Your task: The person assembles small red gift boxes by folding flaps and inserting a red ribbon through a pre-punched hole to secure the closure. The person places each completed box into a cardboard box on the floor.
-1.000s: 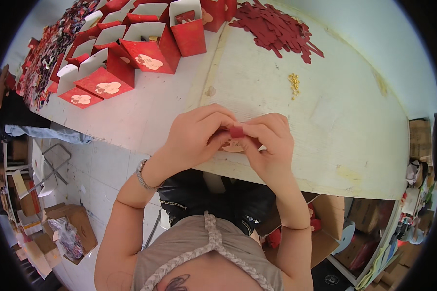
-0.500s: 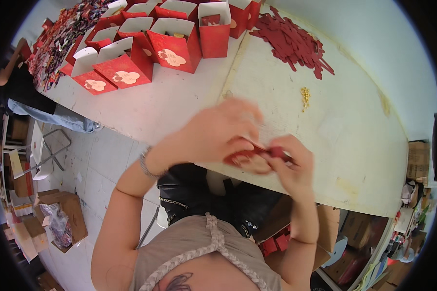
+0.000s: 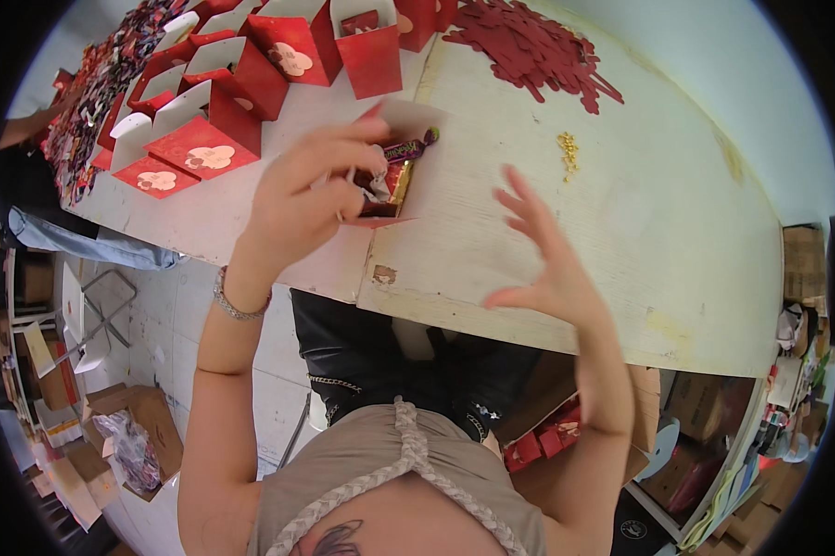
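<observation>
My left hand [image 3: 311, 190] is closed round the left side of an open red gift box [image 3: 380, 222] on the table. Its pale inner flap stands up at the back. Inside the box lie a purple wrapped candy [image 3: 404, 151] and a gold-wrapped candy [image 3: 401, 183]; my fingers hide the rest of the contents. To the right, my right hand [image 3: 556, 269] hovers over the bare tabletop, fingers stretched apart and holding nothing. Beyond it are a scatter of small gold pieces [image 3: 568, 156] and a pile of dark red flat strips [image 3: 533, 51].
Several open red boxes [image 3: 209, 139] stand in rows at the far left. Behind them spreads a heap of wrapped candies [image 3: 93, 120], with another person's arm [image 3: 30, 128] beside it. Below the table sit a carton holding red boxes [image 3: 547, 440] and a folding chair [image 3: 107, 301].
My hands, earlier together over a red piece near the table edge, have parted. The left moved left onto the box, which now stands open with candies showing; the right has opened and risen.
</observation>
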`<state>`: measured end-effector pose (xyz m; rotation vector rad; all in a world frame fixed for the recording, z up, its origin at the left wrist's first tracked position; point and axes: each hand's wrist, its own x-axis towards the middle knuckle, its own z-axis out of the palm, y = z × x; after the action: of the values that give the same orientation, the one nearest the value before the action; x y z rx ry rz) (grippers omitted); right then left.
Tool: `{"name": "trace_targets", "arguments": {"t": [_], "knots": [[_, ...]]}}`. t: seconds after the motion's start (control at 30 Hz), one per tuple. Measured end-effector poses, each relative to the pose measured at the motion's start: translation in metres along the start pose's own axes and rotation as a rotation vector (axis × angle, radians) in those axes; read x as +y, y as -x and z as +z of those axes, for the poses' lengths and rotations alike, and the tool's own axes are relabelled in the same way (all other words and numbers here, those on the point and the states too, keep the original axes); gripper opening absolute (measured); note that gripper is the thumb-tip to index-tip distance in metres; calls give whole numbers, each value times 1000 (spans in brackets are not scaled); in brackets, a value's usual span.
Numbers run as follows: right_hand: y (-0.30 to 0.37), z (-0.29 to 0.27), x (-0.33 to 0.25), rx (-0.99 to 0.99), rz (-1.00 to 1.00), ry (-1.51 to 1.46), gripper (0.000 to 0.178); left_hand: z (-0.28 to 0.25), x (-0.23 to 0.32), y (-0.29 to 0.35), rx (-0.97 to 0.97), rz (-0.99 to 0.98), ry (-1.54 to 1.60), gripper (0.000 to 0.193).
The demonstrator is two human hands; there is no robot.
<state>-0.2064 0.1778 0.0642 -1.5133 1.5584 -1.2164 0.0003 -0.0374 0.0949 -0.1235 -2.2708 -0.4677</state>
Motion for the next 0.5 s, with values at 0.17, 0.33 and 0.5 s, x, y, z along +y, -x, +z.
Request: {"name": "trace_targets", "arguments": {"t": [0.17, 0.33, 0.5], "knots": [[-48, 30, 39, 97, -147, -363, 126, 13, -6, 2, 127, -80, 433, 31], [-48, 34, 24, 5, -8, -632, 121, 46, -17, 16, 215, -157, 620, 8], [-30, 62, 10, 444, -30, -569, 127, 77, 11, 36, 261, -763, 1090, 99]]}}
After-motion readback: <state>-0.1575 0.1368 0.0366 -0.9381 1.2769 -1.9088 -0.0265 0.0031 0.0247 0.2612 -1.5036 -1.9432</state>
